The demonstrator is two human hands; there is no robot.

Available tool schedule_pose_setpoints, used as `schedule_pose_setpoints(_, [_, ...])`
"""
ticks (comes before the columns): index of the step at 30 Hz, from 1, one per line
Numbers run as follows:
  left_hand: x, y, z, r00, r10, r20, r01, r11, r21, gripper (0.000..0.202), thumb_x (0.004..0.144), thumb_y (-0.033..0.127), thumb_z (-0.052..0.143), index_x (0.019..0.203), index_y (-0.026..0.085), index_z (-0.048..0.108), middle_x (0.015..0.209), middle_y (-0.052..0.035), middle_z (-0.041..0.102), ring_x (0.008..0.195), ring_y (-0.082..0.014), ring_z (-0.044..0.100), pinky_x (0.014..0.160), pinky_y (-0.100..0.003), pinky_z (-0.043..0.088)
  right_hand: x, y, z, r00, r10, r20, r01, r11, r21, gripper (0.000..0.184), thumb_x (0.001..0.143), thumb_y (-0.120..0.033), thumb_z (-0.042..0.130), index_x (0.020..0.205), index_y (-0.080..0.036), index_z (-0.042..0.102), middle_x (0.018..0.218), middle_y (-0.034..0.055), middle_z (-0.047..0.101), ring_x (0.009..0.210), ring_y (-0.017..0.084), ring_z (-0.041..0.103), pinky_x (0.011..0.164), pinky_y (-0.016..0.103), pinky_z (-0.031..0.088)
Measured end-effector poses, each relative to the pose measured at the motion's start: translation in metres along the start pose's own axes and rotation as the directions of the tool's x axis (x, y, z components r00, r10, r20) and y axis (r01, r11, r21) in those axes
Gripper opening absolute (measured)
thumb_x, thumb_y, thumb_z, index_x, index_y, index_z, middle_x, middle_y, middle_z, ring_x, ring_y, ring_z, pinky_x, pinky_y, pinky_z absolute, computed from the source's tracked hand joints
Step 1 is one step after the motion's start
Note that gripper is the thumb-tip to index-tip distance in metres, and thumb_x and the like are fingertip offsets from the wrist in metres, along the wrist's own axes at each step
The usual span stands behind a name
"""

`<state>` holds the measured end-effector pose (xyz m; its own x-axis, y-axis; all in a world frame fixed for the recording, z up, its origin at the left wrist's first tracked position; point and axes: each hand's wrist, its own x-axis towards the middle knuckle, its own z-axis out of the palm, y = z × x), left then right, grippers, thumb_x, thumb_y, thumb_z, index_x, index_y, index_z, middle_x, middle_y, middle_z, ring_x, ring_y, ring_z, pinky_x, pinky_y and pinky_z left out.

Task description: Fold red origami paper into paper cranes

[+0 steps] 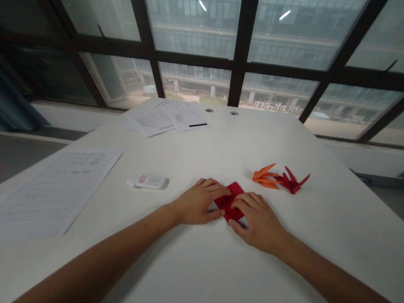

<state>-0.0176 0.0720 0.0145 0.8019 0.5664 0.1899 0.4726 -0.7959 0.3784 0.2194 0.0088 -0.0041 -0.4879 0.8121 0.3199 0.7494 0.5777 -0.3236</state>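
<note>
A small red square of folded paper (235, 188) lies on the white table, turned so that one corner points away from me. My left hand (201, 202) grips its left side, fingers bent over the top and thumb at the near edge. On the right side, my right hand (258, 222) holds the paper with curled fingers and the thumb near the lower corner. Both hands cover parts of the sheet, so some folds are hidden. Just beyond my right hand are an orange folded paper crane (266, 177) and a red one (294, 182), touching or nearly touching.
A white object with printed labels, perhaps a remote control (149, 181), lies left of my hands. A large printed sheet (51, 189) covers the table's left side. Several more papers (171, 117) overlap at the far end, near two round holes. Windows (197, 17) stand beyond the table (211, 281).
</note>
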Motion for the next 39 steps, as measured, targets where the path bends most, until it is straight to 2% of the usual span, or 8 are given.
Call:
schedule_pose_setpoints(4, [-0.001, -0.009, -0.003, 1.000, 0.011, 0.001, -0.011, 0.995, -0.095, 0.062, 0.085, 0.028, 0.069, 0.146, 0.031, 0.053, 0.139, -0.0048, 0.065, 0.129, -0.0305, 0.055, 0.112, -0.050, 0.040, 0.001, 0.001, 0.001, 1.000, 0.013, -0.010, -0.013, 1.000, 0.022, 0.036, 0.083, -0.027, 0.075, 0.116, -0.023, 0.063, 0.120, 0.0099, 0.070, 0.111, 0.031, 0.060, 0.098, 0.049, 0.045])
schedule_pose_setpoints(9, [-0.002, -0.026, -0.005, 0.996, 0.067, -0.056, -0.080, 0.965, -0.251, 0.067, 0.079, 0.010, 0.060, 0.144, 0.025, 0.053, 0.146, -0.0075, 0.061, 0.132, -0.0281, 0.055, 0.118, -0.048, 0.040, 0.002, 0.008, 0.000, 0.999, 0.040, 0.000, -0.040, 0.993, 0.114, 0.045, 0.077, -0.016, 0.074, 0.120, -0.023, 0.063, 0.121, 0.0092, 0.069, 0.113, 0.030, 0.061, 0.100, 0.048, 0.046])
schedule_pose_setpoints(16, [0.003, -0.029, 0.000, 0.989, 0.071, -0.129, -0.101, 0.965, -0.243, 0.032, 0.098, 0.020, 0.054, 0.127, 0.025, 0.067, 0.131, -0.0086, 0.070, 0.123, -0.0233, 0.062, 0.113, -0.045, 0.045, 0.002, 0.013, -0.002, 1.000, 0.011, -0.009, -0.009, 0.985, 0.170, 0.046, 0.077, -0.013, 0.071, 0.120, -0.023, 0.062, 0.122, 0.0088, 0.069, 0.114, 0.028, 0.061, 0.102, 0.048, 0.045])
schedule_pose_setpoints(22, [0.001, -0.032, -0.002, 0.988, 0.090, -0.129, -0.119, 0.963, -0.240, 0.035, 0.102, 0.024, 0.052, 0.133, 0.027, 0.066, 0.136, -0.0099, 0.066, 0.127, -0.0233, 0.060, 0.112, -0.044, 0.047, 0.002, 0.012, -0.002, 1.000, 0.016, 0.011, -0.017, 0.988, 0.151, 0.048, 0.077, -0.015, 0.072, 0.124, -0.022, 0.064, 0.124, 0.0091, 0.068, 0.116, 0.027, 0.059, 0.104, 0.047, 0.044])
schedule_pose_setpoints(28, [0.003, -0.032, 0.003, 0.992, 0.065, -0.109, -0.082, 0.984, -0.156, 0.027, 0.103, 0.024, 0.051, 0.118, 0.023, 0.073, 0.129, -0.0094, 0.068, 0.121, -0.0230, 0.061, 0.109, -0.041, 0.047, 0.000, 0.007, -0.005, 0.997, 0.006, 0.073, -0.009, 0.999, 0.048, 0.047, 0.086, -0.018, 0.067, 0.132, -0.027, 0.069, 0.127, 0.0088, 0.065, 0.119, 0.027, 0.055, 0.109, 0.048, 0.042])
schedule_pose_setpoints(32, [0.005, -0.029, 0.005, 0.993, 0.046, -0.105, -0.059, 0.990, -0.129, 0.024, 0.105, 0.030, 0.053, 0.116, 0.023, 0.073, 0.125, -0.0077, 0.070, 0.117, -0.0216, 0.061, 0.107, -0.037, 0.046, -0.001, 0.005, -0.006, 0.997, -0.008, 0.080, 0.007, 1.000, 0.011, 0.041, 0.092, -0.021, 0.064, 0.133, -0.027, 0.070, 0.127, 0.0089, 0.065, 0.119, 0.027, 0.055, 0.109, 0.048, 0.043])
schedule_pose_setpoints(36, [0.009, -0.023, 0.008, 0.994, -0.004, -0.106, -0.005, 0.997, -0.078, 0.021, 0.105, 0.032, 0.053, 0.109, 0.023, 0.072, 0.117, -0.0049, 0.072, 0.111, -0.0206, 0.062, 0.105, -0.037, 0.045, -0.001, 0.004, -0.003, 0.998, -0.019, 0.062, 0.020, 1.000, -0.016, 0.033, 0.097, -0.030, 0.062, 0.129, -0.025, 0.071, 0.125, 0.0104, 0.066, 0.117, 0.027, 0.057, 0.106, 0.048, 0.045])
schedule_pose_setpoints(39, [0.013, -0.016, 0.012, 0.987, -0.091, -0.133, 0.088, 0.996, -0.025, 0.018, 0.102, 0.034, 0.057, 0.105, 0.022, 0.070, 0.110, -0.0050, 0.071, 0.103, -0.0218, 0.062, 0.100, -0.038, 0.047, -0.002, 0.003, 0.000, 0.999, -0.007, 0.038, 0.008, 1.000, -0.017, 0.037, 0.096, -0.029, 0.064, 0.131, -0.021, 0.066, 0.127, 0.0121, 0.067, 0.119, 0.028, 0.058, 0.107, 0.049, 0.046])
